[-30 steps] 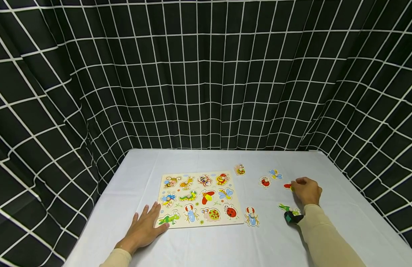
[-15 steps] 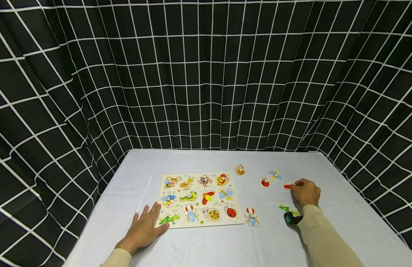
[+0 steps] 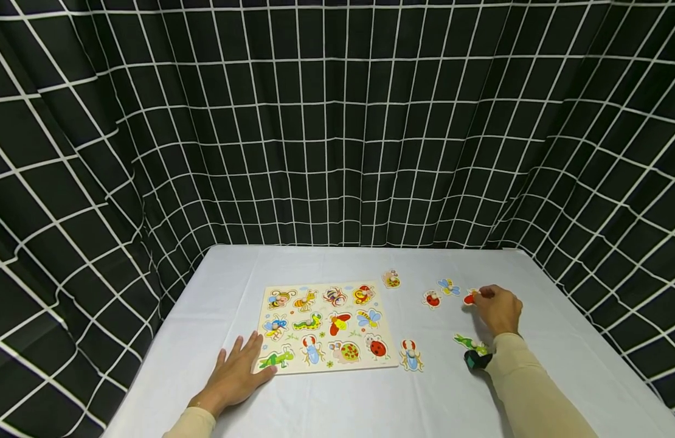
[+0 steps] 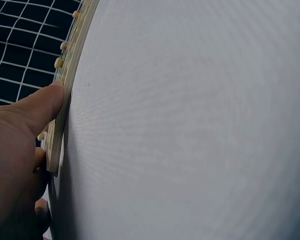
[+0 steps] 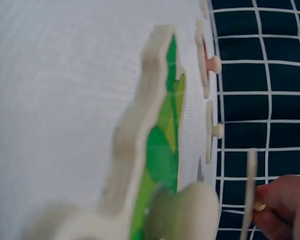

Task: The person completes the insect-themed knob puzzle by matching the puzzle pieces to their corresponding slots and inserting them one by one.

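Note:
My left hand [image 3: 236,371] lies spread at the near left corner of the wooden insect puzzle board [image 3: 365,366]. In the left wrist view its thumb [image 4: 45,102] touches the board's edge. Over at the right, my right hand [image 3: 500,310] pinches a red-winged insect puzzle piece [image 3: 469,298] by its knob. That piece, seen edge-on in the right wrist view, stands upright above the cloth, and the fingers [image 5: 285,197] hide part of it in the head view. A green grasshopper piece [image 3: 471,345] lies beneath my right wrist, its knob large in the right wrist view.
Loose knobbed pieces lie right of the board: a blue beetle [image 3: 411,356], a ladybug [image 3: 432,299], a blue-winged insect [image 3: 449,287] and a snail [image 3: 391,279]. A white cloth [image 3: 217,286] covers the table. Black gridded curtains [image 3: 337,152] surround it.
My right hand has raised the red-winged piece off the cloth, moving slightly away and to the left. The left hand stays where it was on the board.

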{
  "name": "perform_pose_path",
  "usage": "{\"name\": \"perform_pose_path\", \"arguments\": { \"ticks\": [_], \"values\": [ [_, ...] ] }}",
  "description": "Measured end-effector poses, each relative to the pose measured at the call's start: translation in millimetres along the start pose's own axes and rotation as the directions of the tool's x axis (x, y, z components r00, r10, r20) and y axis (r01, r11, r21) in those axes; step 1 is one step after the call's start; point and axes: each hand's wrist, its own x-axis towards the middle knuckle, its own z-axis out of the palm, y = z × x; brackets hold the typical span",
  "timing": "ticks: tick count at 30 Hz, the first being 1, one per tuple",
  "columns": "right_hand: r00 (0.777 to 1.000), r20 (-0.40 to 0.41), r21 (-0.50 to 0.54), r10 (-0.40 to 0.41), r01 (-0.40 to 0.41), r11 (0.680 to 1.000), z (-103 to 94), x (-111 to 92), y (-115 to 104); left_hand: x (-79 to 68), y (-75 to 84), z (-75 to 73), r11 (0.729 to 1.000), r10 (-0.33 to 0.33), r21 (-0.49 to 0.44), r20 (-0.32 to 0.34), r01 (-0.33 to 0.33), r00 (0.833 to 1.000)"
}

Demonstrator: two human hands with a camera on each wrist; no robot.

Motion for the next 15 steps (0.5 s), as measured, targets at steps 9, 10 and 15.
{"name": "perform_pose_path", "arguments": {
  "ticks": [9, 10, 15],
  "values": [
    [0.993, -0.056, 0.008, -0.107, 0.108, 0.994, -6.6, -3, -21, 0.2, -1.3, 0.9, 1.000, 0.006, 0.000, -0.010, -0.006, 1.000],
    [0.991, -0.060, 0.007, -0.123, 0.123, 0.992, -7.5, -3, -24, 0.2, -1.3, 0.8, 1.000, 0.007, -0.002, -0.010, -0.007, 1.000],
    [0.975, -0.085, -0.004, -0.208, 0.208, 0.978, -10.3, -6, -40, -0.1, -1.4, 0.8, 1.000, 0.011, -0.003, -0.011, -0.011, 1.000]
  ]
}}
